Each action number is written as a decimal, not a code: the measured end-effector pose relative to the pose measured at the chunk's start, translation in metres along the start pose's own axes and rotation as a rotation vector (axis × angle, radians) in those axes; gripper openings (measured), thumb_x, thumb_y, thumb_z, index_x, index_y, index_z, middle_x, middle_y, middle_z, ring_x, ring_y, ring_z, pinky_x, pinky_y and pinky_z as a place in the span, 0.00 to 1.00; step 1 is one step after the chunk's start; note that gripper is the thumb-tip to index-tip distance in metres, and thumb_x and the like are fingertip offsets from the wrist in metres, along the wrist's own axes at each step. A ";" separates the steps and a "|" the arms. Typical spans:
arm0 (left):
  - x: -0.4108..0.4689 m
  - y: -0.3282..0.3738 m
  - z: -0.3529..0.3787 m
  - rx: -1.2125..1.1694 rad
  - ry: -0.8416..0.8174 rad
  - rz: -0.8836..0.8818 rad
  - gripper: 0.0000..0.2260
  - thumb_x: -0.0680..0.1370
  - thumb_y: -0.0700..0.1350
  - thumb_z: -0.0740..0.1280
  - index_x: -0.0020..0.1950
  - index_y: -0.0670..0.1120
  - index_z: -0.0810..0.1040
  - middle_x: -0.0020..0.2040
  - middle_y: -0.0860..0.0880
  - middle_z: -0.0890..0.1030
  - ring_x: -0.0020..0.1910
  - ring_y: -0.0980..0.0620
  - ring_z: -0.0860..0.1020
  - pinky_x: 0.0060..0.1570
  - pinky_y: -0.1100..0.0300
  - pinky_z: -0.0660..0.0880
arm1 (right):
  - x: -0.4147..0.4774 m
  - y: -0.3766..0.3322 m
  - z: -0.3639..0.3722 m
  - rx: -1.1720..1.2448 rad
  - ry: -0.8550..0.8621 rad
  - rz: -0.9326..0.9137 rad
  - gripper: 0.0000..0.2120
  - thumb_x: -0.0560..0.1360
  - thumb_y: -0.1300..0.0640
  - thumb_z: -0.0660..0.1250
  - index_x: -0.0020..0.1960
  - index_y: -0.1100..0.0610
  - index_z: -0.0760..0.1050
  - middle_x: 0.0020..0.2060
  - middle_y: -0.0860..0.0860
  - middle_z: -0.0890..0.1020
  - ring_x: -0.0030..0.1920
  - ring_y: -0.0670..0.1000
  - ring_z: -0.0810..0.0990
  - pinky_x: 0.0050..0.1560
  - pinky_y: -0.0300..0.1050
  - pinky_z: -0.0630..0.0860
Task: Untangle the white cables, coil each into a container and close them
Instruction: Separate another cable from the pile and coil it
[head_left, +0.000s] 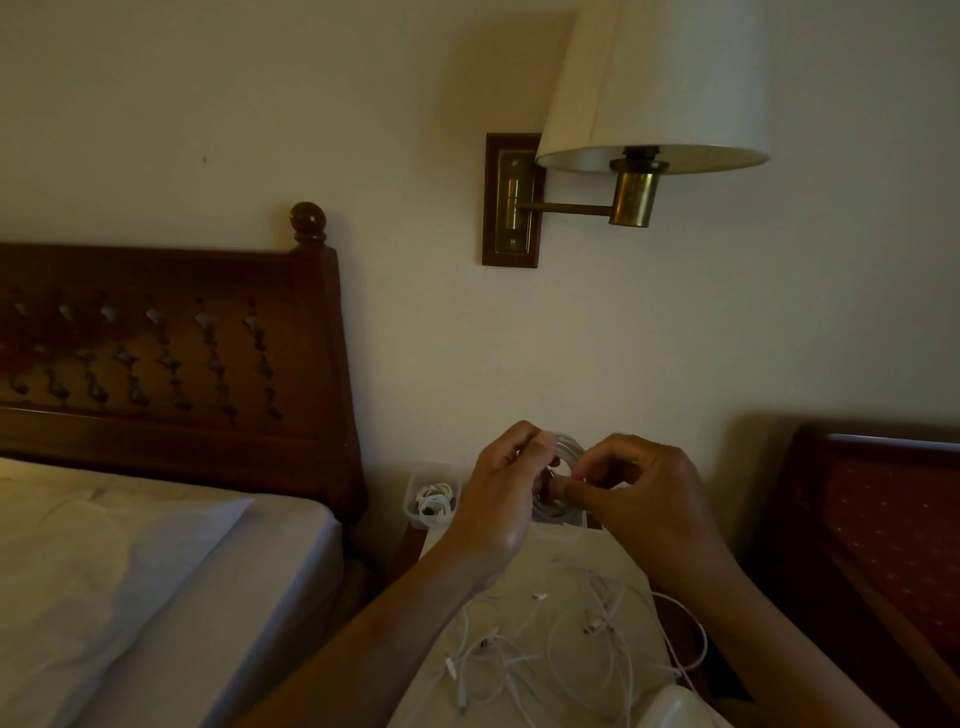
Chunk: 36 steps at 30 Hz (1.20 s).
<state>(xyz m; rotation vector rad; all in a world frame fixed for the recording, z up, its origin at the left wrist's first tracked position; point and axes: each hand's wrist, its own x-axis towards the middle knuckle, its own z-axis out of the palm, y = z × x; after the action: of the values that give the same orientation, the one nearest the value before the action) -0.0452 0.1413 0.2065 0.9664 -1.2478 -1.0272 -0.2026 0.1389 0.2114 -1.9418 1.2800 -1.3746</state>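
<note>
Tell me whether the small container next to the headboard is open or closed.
Open: the container has no lid on it, and a coiled white cable shows inside.

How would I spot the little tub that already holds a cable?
Find the wooden headboard. Just right of its post, at the back of the bedside table, sits a small clear tub. A bundled white cable lies inside it, unlike the loose cables spread nearer.
</note>
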 end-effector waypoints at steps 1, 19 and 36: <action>0.001 0.000 -0.001 -0.007 -0.003 0.012 0.13 0.85 0.43 0.61 0.42 0.41 0.74 0.38 0.41 0.73 0.39 0.48 0.72 0.43 0.51 0.69 | 0.000 0.002 0.002 -0.012 0.048 0.038 0.16 0.66 0.47 0.81 0.46 0.46 0.77 0.37 0.47 0.81 0.35 0.47 0.82 0.34 0.43 0.82; -0.004 -0.009 0.002 -0.084 -0.081 -0.247 0.17 0.86 0.48 0.61 0.41 0.43 0.78 0.30 0.48 0.72 0.34 0.48 0.75 0.45 0.52 0.74 | 0.000 0.023 0.004 0.840 -0.517 0.573 0.18 0.76 0.55 0.73 0.59 0.69 0.80 0.46 0.59 0.78 0.41 0.52 0.72 0.36 0.42 0.68; -0.004 -0.001 0.001 -0.217 -0.086 -0.391 0.19 0.82 0.51 0.66 0.33 0.48 0.68 0.26 0.49 0.75 0.30 0.49 0.78 0.41 0.55 0.77 | -0.007 0.022 0.002 0.918 -0.552 0.509 0.13 0.75 0.59 0.72 0.56 0.64 0.82 0.41 0.56 0.79 0.42 0.52 0.72 0.42 0.44 0.67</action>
<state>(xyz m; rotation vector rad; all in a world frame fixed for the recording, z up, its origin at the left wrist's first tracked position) -0.0464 0.1451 0.2044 1.0254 -1.0093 -1.4908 -0.2114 0.1343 0.1902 -1.1157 0.6190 -0.8323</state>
